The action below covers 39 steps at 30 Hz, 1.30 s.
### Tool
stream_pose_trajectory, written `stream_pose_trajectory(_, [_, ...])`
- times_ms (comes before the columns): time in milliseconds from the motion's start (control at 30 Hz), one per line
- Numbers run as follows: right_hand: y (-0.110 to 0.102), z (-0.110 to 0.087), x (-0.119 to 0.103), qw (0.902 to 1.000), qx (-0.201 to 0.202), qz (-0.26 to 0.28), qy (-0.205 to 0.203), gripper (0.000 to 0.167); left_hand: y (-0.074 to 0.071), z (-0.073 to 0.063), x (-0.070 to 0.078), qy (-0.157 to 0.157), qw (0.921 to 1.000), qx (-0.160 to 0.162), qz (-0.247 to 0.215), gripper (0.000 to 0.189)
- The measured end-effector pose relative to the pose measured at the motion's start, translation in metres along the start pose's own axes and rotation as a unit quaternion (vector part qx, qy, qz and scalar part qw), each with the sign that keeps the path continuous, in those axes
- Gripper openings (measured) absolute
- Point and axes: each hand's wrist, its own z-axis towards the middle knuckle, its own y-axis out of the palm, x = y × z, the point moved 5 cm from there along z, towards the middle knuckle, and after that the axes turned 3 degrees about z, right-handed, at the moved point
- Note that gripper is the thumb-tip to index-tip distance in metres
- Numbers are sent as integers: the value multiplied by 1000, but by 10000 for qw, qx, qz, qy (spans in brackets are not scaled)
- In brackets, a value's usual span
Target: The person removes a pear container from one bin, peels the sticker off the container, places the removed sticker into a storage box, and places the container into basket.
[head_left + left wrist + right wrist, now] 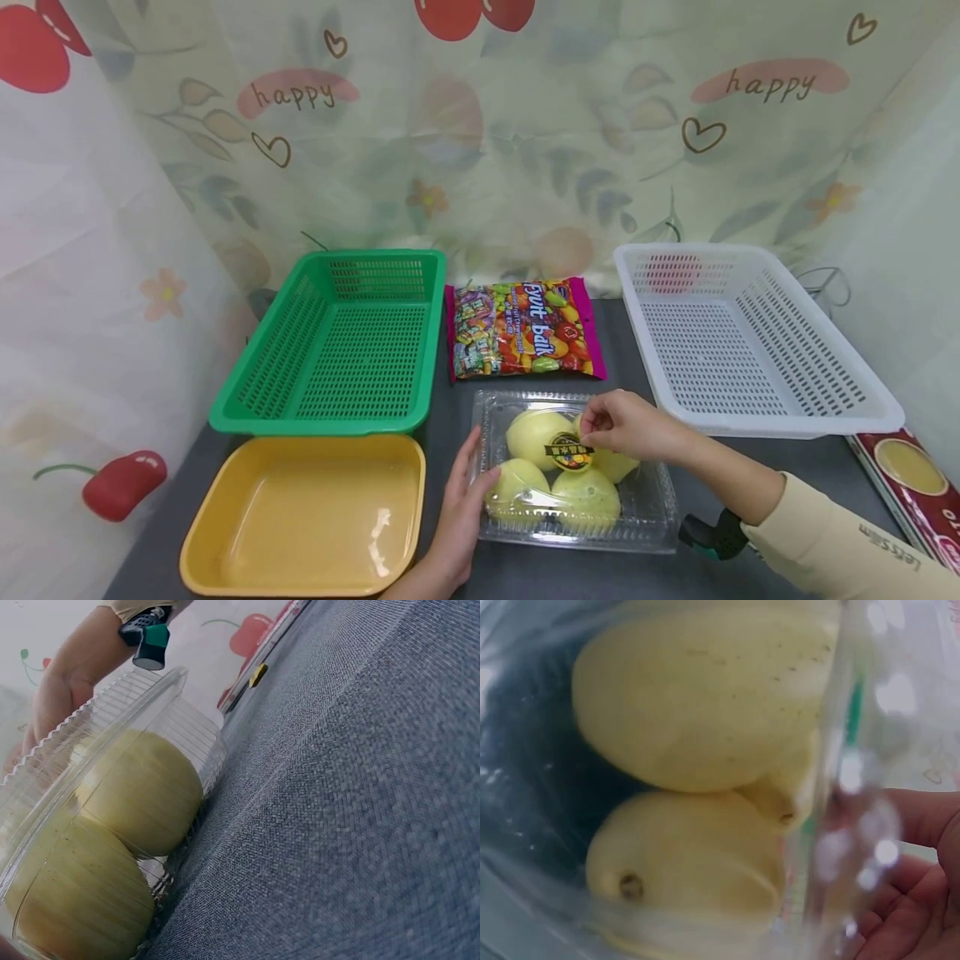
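A clear plastic fruit box point(645, 525) with its lid down contains several rounded, pale yellow fruits point(588, 500); the wrist views show the fruits point(142, 791) close up through the plastic. My left hand point(459, 508) holds the box by its left side, thumb over the lid's edge and fingers along the wall. On the lid lies a round black-and-gold sticker point(567, 455). My right hand point(626, 423) pinches the sticker at its upper right edge with thumb and forefinger. In the right wrist view the curled fingers point(907, 900) show partly behind glare on the plastic.
Behind the box lies a candy bag point(525, 329). A green basket point(431, 367) and a yellow tray point(416, 500) stand at the left. A white basket point(825, 333) is at the back right, with a dark red package point(911, 483) in front of it.
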Motion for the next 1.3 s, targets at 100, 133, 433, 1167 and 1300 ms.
stream_pose_trajectory(100, [-1,0,-1,9999,53,-102,-42,6,0,0,1,13,10000,-17,-18,62])
stream_pose_trajectory(133, [-1,0,0,9999,66,-76,-34,4,0,0,1,14,10000,-21,-26,62])
stream_pose_trajectory(433, [-2,3,1,9999,-44,63,85,4,1,0,1,19,10000,-61,-12,62])
stream_pose_trajectory(1167, [-2,5,6,9953,-403,816,331,9,0,0,-1,16,10000,-43,-17,62])
stream_pose_trajectory(1300, [-3,4,5,9939,-397,934,422,10,1,1,-1,25,10000,-55,-20,63])
